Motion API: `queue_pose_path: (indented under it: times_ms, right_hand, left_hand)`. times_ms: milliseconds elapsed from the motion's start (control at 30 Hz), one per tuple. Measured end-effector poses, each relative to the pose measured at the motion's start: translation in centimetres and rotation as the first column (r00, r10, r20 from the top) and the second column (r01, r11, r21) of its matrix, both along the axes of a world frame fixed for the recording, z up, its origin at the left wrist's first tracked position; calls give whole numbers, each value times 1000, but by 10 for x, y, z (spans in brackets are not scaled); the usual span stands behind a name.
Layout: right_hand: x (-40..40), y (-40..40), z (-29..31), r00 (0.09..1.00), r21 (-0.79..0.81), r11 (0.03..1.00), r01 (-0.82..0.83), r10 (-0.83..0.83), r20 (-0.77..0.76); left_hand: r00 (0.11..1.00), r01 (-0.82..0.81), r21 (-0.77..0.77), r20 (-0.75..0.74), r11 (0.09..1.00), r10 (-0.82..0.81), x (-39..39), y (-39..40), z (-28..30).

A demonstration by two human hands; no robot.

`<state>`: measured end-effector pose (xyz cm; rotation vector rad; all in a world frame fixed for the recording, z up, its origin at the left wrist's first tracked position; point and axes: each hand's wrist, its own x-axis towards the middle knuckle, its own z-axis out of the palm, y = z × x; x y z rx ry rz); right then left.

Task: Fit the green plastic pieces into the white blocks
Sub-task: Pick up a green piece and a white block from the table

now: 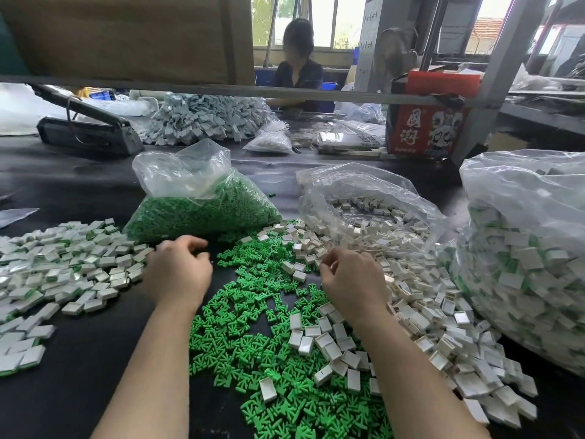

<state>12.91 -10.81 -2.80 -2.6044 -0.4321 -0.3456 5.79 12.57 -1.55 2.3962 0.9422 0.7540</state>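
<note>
Nearest, at 6 o'clock, green plastic pieces (269,337) litter the tabletop (95,391): light, stiff, best pinched by their edges. White blocks (427,312) lie at 3 o'clock. Left hand (179,270) and right hand (351,280) curl loosely; holding anything? Cannot tell.

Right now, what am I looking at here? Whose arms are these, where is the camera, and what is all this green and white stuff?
No machine here: the camera sits on a worker's head, looking down at the worker's own two bare arms. The left hand and right hand hover over a black table, fingers loosely curled; whether either holds a piece I cannot tell. Between them lie loose green pieces. To the right lie empty white blocks, spilling from a clear bag. Another bag holds more green pieces. The pile at left looks finished: white blocks with green edges. A big bag at far right holds similar ones. Another person sits behind.
</note>
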Motion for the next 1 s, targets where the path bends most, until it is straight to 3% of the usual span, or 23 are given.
queue_pose_path:
  times_ms: [100, 267, 433, 533, 1000]
  right_hand:
    - [-2, 2, -2, 998, -80, 996, -26, 30, 47]
    - [-2, 2, -3, 997, -91, 993, -76, 76, -3]
    - [-3, 2, 2, 971, -74, 976, -206, 194, -142]
    - [-4, 0, 5, 933, -40, 958, -284, 266, -243]
    - [-6, 5, 4, 926, 82, 948, -307, 318, -205]
  left_hand:
    - [923, 371, -92, 143, 924, -357, 8, -30, 9]
    - [740, 667, -57, -70, 743, -669, 23, -76, -1]
    - [695, 689, 2, -286, 725, -660, 29, -90, -12]
    - [730, 656, -6, -250, 755, -636, 30, -89, -11]
    - [801, 568, 31, -249, 822, -544, 30, -89, -10]
